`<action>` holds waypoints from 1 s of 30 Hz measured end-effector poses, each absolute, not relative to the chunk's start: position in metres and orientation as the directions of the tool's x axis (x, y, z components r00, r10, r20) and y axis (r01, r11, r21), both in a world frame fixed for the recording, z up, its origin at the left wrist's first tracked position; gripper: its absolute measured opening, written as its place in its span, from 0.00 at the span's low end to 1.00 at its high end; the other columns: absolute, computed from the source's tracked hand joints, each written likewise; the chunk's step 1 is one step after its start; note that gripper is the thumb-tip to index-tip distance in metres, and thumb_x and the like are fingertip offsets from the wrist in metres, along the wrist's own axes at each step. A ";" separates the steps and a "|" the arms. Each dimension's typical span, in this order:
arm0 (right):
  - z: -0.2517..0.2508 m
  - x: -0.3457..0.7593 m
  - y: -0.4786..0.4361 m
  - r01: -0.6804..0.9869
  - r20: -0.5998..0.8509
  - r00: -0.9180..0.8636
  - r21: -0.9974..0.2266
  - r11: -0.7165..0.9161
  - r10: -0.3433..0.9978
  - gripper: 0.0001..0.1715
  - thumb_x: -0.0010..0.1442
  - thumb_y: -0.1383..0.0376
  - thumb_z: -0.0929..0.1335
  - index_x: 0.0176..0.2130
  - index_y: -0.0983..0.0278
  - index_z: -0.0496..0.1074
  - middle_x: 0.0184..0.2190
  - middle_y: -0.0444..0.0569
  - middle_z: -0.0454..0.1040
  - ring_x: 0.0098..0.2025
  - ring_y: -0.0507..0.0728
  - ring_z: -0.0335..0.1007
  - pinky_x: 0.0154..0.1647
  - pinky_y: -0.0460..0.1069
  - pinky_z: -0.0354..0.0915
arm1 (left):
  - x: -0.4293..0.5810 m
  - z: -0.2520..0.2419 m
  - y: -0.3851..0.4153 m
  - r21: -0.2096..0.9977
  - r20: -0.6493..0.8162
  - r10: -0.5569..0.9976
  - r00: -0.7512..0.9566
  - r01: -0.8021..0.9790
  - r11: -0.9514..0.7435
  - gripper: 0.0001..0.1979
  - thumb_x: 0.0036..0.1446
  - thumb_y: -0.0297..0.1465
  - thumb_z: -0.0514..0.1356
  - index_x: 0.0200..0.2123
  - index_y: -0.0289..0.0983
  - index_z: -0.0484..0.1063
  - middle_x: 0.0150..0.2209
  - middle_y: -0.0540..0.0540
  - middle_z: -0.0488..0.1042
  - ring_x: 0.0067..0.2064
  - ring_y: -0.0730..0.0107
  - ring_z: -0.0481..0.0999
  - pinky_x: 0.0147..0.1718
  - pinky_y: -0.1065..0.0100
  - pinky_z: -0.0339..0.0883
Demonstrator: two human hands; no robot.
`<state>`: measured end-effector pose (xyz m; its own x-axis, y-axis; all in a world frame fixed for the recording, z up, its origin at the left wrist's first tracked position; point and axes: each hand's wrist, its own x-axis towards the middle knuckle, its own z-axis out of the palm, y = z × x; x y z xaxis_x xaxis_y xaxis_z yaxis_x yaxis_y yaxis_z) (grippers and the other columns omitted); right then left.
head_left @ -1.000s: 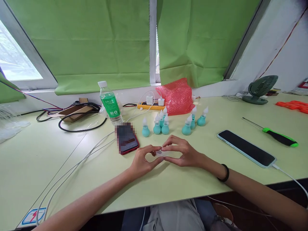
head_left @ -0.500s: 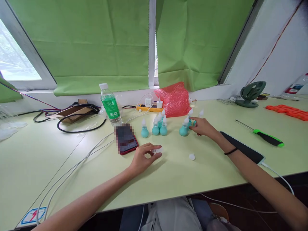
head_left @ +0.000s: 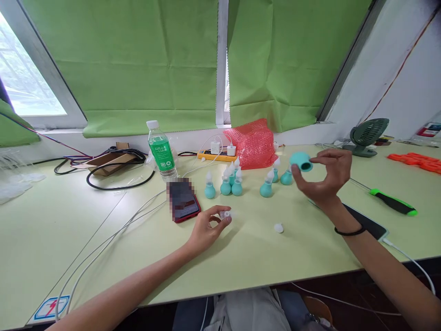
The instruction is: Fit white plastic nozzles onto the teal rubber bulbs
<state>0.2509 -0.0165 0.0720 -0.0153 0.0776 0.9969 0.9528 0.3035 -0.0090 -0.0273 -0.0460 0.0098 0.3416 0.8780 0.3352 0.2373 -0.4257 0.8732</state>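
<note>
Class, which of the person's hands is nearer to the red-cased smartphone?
Left. The left hand, pinching a small translucent piece, is close beside the red-cased smartphone; the right hand is well off to its right, holding up a turquoise bulb.

Green blinds [head_left: 138, 64] over windows, daylight at left, white wall [head_left: 406, 92], pale table [head_left: 144, 271].

An office or a light workroom is suggested, though which of the two cannot be settled. A long pale surface [head_left: 248, 262] is set against a windowed wall, where green blinds [head_left: 138, 69] are drawn down. At its far side, a yellow power strip [head_left: 225, 158] is fitted with white chargers [head_left: 215, 147]. At the right, a phone [head_left: 370, 225] is plugged in, and a screwdriver [head_left: 394, 202] and small fan [head_left: 369, 132] are seen.
</note>
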 end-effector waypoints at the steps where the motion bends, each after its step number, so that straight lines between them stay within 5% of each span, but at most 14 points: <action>1: 0.072 0.238 -0.022 0.915 0.993 -0.088 0.050 0.400 0.077 0.15 0.40 0.61 0.69 0.28 0.61 0.61 0.34 0.53 0.65 0.40 0.60 0.62 0.36 0.54 0.62 | -0.027 0.010 -0.046 0.881 0.332 0.879 0.342 0.221 -0.419 0.13 0.50 0.35 0.55 0.38 0.34 0.69 0.36 0.45 0.72 0.36 0.70 0.71 0.35 0.70 0.66; 4: 0.057 0.195 -0.028 0.641 0.904 -0.356 0.052 0.765 0.237 0.15 0.45 0.67 0.67 0.34 0.60 0.57 0.37 0.51 0.67 0.40 0.57 0.64 0.34 0.50 0.63 | -0.027 0.011 -0.045 0.898 0.332 0.883 0.331 0.175 -0.403 0.11 0.50 0.35 0.56 0.35 0.33 0.69 0.37 0.45 0.72 0.37 0.70 0.70 0.35 0.70 0.65; 6: 0.037 0.172 -0.026 0.533 0.797 -0.526 0.035 0.846 0.298 0.14 0.46 0.70 0.65 0.34 0.61 0.56 0.34 0.49 0.68 0.36 0.55 0.65 0.31 0.49 0.63 | -0.028 0.011 -0.045 0.910 0.333 0.890 0.313 0.142 -0.391 0.11 0.50 0.34 0.56 0.34 0.33 0.69 0.38 0.44 0.71 0.38 0.69 0.70 0.36 0.71 0.65; 14: 0.003 0.154 -0.030 0.646 0.714 -0.520 -0.031 0.762 0.470 0.05 0.46 0.70 0.63 0.29 0.64 0.62 0.24 0.47 0.63 0.28 0.53 0.58 0.24 0.46 0.56 | -0.027 0.013 -0.044 0.956 0.235 0.843 0.484 0.043 -0.292 0.12 0.51 0.35 0.55 0.34 0.32 0.68 0.25 0.48 0.68 0.26 0.77 0.65 0.25 0.74 0.60; 24: 0.001 0.151 -0.037 0.714 0.667 -0.593 0.176 0.678 0.451 0.04 0.46 0.72 0.61 0.24 0.67 0.65 0.20 0.48 0.65 0.26 0.54 0.55 0.22 0.46 0.49 | -0.027 0.013 -0.043 0.949 0.196 0.826 0.529 0.110 -0.295 0.14 0.52 0.37 0.53 0.31 0.29 0.68 0.19 0.52 0.59 0.21 0.80 0.57 0.20 0.76 0.52; 27: 0.000 0.150 -0.038 0.690 0.645 -0.565 0.028 0.723 0.515 0.04 0.44 0.72 0.62 0.23 0.67 0.65 0.19 0.47 0.66 0.25 0.52 0.56 0.22 0.46 0.50 | -0.026 0.014 -0.046 0.926 0.227 0.818 0.529 0.142 -0.349 0.14 0.52 0.36 0.53 0.31 0.29 0.68 0.20 0.52 0.59 0.22 0.79 0.58 0.21 0.76 0.54; 30: 0.004 0.147 -0.040 0.629 0.571 -0.507 -0.267 0.730 0.646 0.03 0.42 0.72 0.62 0.23 0.67 0.64 0.19 0.45 0.65 0.22 0.50 0.56 0.23 0.44 0.52 | -0.025 0.013 -0.049 0.861 0.301 0.803 0.514 0.216 -0.461 0.13 0.52 0.35 0.53 0.32 0.30 0.69 0.21 0.50 0.62 0.24 0.77 0.60 0.24 0.75 0.57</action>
